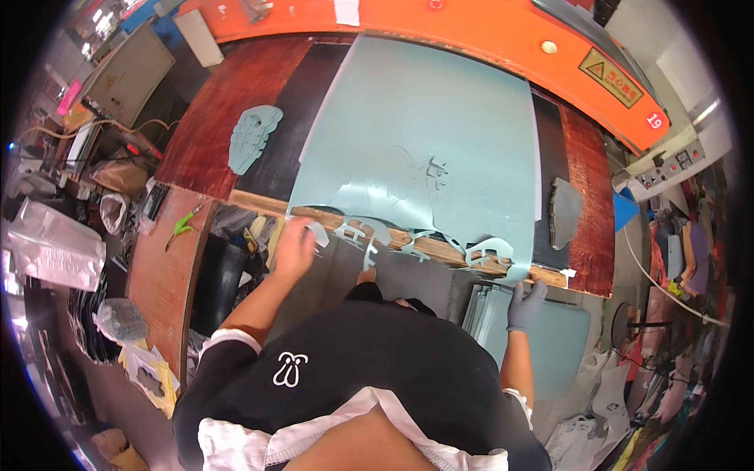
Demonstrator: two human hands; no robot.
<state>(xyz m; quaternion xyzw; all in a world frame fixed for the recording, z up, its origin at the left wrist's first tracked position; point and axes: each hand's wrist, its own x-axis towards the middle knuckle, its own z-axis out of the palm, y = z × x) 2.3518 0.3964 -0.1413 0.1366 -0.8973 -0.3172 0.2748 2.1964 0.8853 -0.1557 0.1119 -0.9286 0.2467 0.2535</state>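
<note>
A large pale blue-green sheet (416, 102) lies over the cutting table, its ragged, cut-out front edge (369, 229) hanging past the wooden front rail. My bare left hand (294, 250) is closed at the sheet's left front corner; its fingertips are partly hidden. At the right front corner, my right hand (526, 306), in a grey glove, grips the sheet where it curls over the rail. Faint cut outlines (424, 173) show in the sheet's middle. A stack of cut blue-green pieces (255, 137) rests left of the sheet, and a grey stack (564, 212) rests to its right.
An orange machine beam (471, 39) spans the table's far side, with a control panel (671, 166) at the right. More blue-green sheets (550, 337) are stacked below the table's right front. Green-handled nippers (184, 224) lie on a brown side table (161, 267) at left.
</note>
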